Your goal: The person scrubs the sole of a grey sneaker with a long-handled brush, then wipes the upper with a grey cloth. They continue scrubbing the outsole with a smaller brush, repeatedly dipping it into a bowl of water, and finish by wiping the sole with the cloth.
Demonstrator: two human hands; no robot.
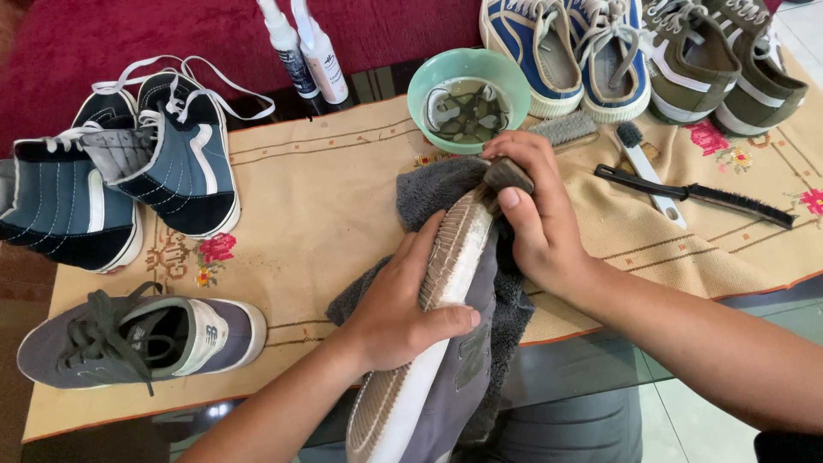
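Sneaker [446, 343] lies sole-up between hands, left [403, 300] gripping, right [527, 206] brushing.

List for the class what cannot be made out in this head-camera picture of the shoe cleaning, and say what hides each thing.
- Brush in the right hand: bristles hidden by the fingers, head view.
- Grey shoe held by the left hand: heel cut off by the bottom edge.
- Grey towel: largely hidden under shoe and hands.
- Spray bottles: tops cut off by the top edge.
- Bowl: dark contents in the water too unclear to name.
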